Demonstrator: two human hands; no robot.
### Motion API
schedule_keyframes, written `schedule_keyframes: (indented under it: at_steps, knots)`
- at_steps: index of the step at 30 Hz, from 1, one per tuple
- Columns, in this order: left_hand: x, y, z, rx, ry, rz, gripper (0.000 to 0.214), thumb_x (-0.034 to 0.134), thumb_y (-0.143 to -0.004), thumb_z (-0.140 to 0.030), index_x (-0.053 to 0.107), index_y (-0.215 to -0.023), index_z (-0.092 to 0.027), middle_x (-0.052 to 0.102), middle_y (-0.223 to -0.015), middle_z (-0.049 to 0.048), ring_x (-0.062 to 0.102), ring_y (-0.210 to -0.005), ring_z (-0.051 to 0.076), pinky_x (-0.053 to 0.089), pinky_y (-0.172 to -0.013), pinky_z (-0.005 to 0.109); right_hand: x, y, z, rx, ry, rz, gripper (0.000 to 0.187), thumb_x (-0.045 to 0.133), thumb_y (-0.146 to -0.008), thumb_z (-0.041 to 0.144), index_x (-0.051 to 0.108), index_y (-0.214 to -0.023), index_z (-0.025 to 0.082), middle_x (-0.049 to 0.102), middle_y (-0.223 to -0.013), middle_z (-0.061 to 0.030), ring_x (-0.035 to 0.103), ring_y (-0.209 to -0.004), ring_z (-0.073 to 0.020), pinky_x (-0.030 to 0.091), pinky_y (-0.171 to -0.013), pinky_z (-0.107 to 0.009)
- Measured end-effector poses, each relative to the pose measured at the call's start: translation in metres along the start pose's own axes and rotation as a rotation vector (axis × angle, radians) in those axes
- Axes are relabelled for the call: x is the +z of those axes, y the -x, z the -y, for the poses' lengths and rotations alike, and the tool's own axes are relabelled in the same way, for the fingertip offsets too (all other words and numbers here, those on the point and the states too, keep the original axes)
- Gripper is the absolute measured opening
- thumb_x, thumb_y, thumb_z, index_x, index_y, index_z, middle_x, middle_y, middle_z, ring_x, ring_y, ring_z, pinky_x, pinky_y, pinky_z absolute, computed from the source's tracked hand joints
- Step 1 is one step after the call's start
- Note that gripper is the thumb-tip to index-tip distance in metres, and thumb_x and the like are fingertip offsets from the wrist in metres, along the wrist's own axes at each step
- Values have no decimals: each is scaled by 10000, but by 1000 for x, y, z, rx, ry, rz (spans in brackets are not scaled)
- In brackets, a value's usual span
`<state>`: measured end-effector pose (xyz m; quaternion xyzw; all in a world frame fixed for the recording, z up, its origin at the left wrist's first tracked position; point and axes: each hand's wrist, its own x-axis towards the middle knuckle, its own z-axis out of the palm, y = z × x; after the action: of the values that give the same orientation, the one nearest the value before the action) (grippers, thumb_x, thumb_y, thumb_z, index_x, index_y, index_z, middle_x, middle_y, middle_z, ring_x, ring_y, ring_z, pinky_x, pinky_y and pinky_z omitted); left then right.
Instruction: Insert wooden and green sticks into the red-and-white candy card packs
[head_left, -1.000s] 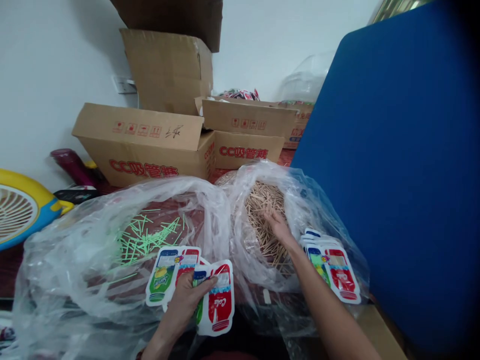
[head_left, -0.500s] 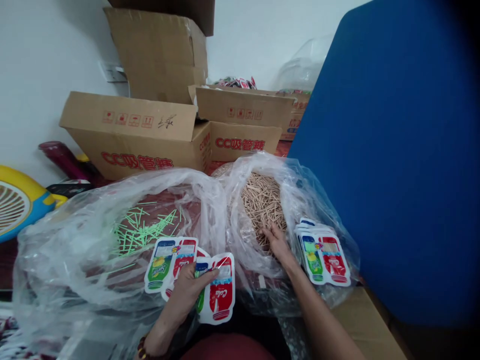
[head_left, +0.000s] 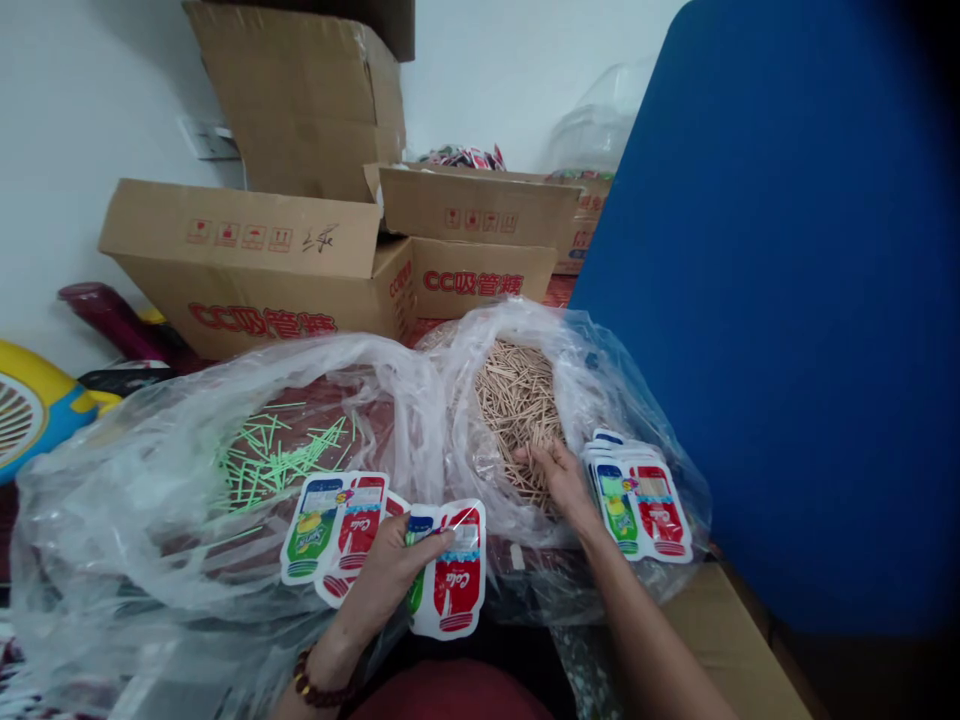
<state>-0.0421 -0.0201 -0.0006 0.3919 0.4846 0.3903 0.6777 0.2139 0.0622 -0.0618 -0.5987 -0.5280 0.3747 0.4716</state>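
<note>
My left hand [head_left: 394,565] grips a flat jar-shaped pouch [head_left: 457,590] printed with a green half and a red Cola half, thumb on its front. Beside that hand, overlapping pouches [head_left: 315,530] rest on the clear plastic. My right hand [head_left: 561,485] reaches into an open plastic bag [head_left: 465,440] full of thin brown sticks [head_left: 517,395]; its fingers are bent together at the sticks, tips partly hidden among them. Right of this hand lies a stack of similar pouches [head_left: 641,510], showing green and brown sticks in their windows. Loose green sticks [head_left: 289,465] lie in the left plastic bag [head_left: 405,400].
Open cardboard boxes [head_left: 255,285] stand behind the bags, with a taller carton [head_left: 300,110] at the back. A blue panel [head_left: 787,320] blocks the right side. A yellow and blue fan [head_left: 45,400] and a dark red bottle [head_left: 112,320] are at left.
My left hand has moved slightly right with the pouch. My right hand stays at the brown sticks, its fingers drawn in a little. The whole view has shifted slightly.
</note>
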Motion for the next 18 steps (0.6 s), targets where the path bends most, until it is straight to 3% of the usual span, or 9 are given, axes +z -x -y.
schedule_keyframes:
  at_steps: [6, 13, 18]
  knots:
    - [4, -1, -1, -13, -39, 11, 203, 751, -690, -306, 664, -648, -126, 675, -587, 12, 594, -518, 146, 445, -506, 217, -1, 12, 9, -117, -33, -9, 293, 445, -885, 451, 637, -1001, 262, 697, -1068, -31, 611, -1010, -214, 416, -966, -373]
    - [6, -2, 1, 11, -26, 54, 176, 730, -722, -289, 679, -697, -122, 682, -618, 14, 600, -545, 141, 458, -526, 214, 7, 20, -9, -67, 96, 48, 259, 431, -878, 418, 629, -863, 252, 707, -973, -27, 607, -986, -205, 408, -952, -358]
    - [8, -4, 1, 16, -38, 53, 187, 720, -726, -295, 678, -699, -115, 692, -641, 32, 612, -561, 157, 461, -533, 222, 2, 20, -2, -57, 139, 44, 275, 456, -858, 428, 653, -837, 238, 719, -887, -25, 617, -866, -210, 444, -859, -338]
